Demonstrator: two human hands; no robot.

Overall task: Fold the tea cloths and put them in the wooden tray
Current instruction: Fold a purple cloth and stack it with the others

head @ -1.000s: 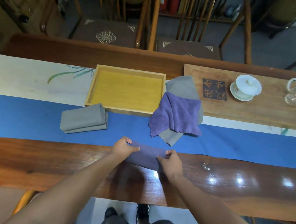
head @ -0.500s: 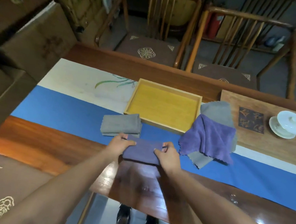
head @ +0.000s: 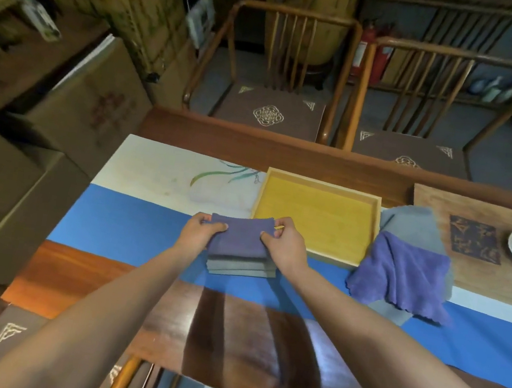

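Blue runner (head: 132, 229) on wooden table (head: 248, 339)

Both bare forearms reach forward and converge. The left hand (head: 199, 233) pinches the left edge of the folded purple cloth (head: 239, 237), thumb on top. The right hand (head: 285, 246) pinches its right edge, fingers curled, thumb pointing inward.

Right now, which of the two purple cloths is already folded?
The purple cloth held between both hands, over the folded grey cloth left of the wooden tray. The other purple cloth lies crumpled right of the tray.
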